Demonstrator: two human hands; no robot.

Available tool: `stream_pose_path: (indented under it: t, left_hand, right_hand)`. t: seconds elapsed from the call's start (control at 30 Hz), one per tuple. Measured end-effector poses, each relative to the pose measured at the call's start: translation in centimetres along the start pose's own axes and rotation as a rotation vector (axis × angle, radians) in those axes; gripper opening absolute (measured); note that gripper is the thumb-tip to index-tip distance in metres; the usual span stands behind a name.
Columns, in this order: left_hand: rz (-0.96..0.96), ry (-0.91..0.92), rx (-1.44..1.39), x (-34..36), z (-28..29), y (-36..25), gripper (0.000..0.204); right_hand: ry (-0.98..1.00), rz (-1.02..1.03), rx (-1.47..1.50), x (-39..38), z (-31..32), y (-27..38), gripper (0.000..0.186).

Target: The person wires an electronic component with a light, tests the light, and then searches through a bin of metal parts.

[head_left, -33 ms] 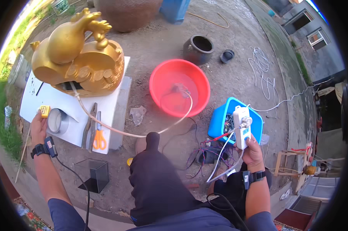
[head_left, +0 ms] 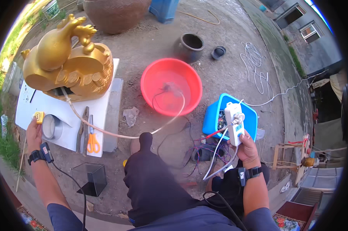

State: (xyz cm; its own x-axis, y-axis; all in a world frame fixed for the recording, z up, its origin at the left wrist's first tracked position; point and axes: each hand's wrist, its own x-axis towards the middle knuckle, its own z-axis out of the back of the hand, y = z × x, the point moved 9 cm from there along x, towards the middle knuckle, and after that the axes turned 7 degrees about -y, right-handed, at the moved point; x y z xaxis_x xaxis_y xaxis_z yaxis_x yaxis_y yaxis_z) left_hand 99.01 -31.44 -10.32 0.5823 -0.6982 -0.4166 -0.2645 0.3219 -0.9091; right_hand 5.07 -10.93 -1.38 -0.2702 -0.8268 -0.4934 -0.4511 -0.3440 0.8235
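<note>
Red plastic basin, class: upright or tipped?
Upright: the red plastic basin sits mouth-up on the ground, its inside showing, a hose over its rim.

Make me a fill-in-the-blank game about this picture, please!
1. The ____ hand holds the white power strip.
2. The small yellow box is at the fingertips of the ____ hand.
3. The scissors have ____ handles.
4. The plastic bin behind the power strip is ____.

Missing words: right; left; orange; blue.
</note>
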Motion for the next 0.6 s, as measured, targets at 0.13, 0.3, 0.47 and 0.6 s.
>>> stream_pose_path:
  t: [0.13, 0.3, 0.47, 0.6]
  left_hand:
    - [-0.011, 0.060, 0.032, 6.5, 2.5, 1.4, 0.052]
    - [-0.117, -0.039, 0.115, 7.6, 5.4, 1.2, 0.057]
    - [-0.230, -0.081, 0.132, 0.8, 5.6, 0.3, 0.061]
    - [-0.330, -0.153, 0.125, -12.4, 1.3, -2.9, 0.059]
  right_hand:
    - [0.007, 0.029, 0.072, -1.5, -0.2, 0.0, 0.065]
    - [-0.012, 0.101, 0.153, -3.8, 1.1, 1.8, 0.065]
    - [-0.028, 0.208, 0.236, -6.5, 2.8, 4.2, 0.062]
    - [-0.064, 0.319, 0.301, -8.9, 6.0, 7.4, 0.061]
